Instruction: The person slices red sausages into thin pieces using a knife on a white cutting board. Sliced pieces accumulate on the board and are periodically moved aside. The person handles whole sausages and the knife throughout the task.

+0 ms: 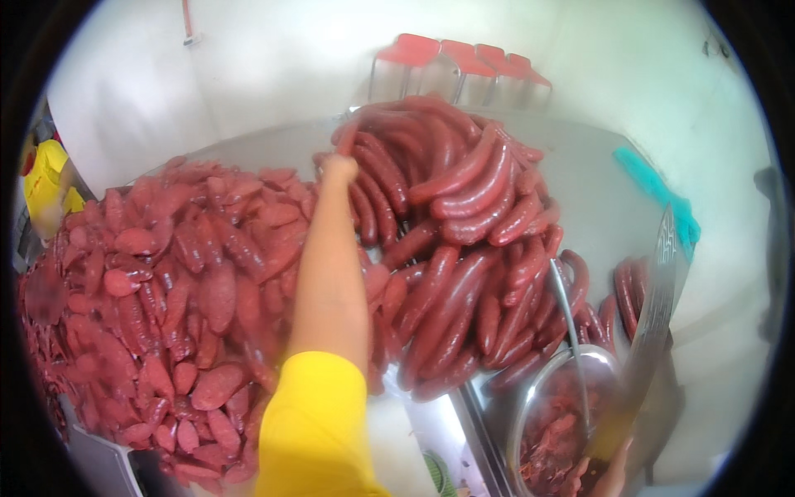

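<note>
My left hand, on the outstretched yellow-sleeved arm, is closed around the end of a dark red sausage at the far left side of a heap. Whole curved sausages make up that glossy heap across the middle of the table. Down at the lower right, my right hand grips a large knife. Its broad blade stands tip up and is blurred toward the handle. Left of my forearm spreads a big pile of sausage slices, cut into oval pieces.
A round metal bowl with reddish scraps sits beside the knife, a thin metal rod rising from it. Turquoise cloth lies along the table's right edge. Red stools line the back wall. Someone in yellow is at far left.
</note>
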The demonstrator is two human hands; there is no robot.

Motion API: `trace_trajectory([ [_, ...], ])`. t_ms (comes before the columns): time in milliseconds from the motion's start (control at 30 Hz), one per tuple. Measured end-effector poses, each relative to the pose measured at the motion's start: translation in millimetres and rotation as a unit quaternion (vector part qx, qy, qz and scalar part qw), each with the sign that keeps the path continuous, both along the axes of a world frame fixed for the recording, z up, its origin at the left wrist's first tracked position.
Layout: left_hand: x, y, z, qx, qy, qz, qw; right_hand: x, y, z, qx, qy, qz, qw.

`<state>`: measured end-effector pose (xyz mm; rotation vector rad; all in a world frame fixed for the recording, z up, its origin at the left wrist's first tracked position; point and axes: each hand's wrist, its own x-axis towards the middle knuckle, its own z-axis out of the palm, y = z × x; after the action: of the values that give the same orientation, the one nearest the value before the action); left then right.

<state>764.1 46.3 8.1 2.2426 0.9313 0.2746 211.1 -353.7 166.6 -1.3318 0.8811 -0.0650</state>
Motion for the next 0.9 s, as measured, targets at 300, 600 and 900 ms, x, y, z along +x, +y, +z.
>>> trace_trajectory([
  [300, -91, -16, 60, -0.219, -0.107, -0.091, 0.965, -44, -30, -11, 0.058, 0.018, 0.034, 0.998],
  [600, -398, -34, 155, -0.51, -0.53, -0.029, 0.676, -97, -47, -15, 0.068, -0.097, 0.234, 0.965],
  [900, -692, -90, 48, -0.465, -0.426, 0.267, 0.728, -101, -22, -46, 0.117, -0.001, 0.491, 0.863],
])
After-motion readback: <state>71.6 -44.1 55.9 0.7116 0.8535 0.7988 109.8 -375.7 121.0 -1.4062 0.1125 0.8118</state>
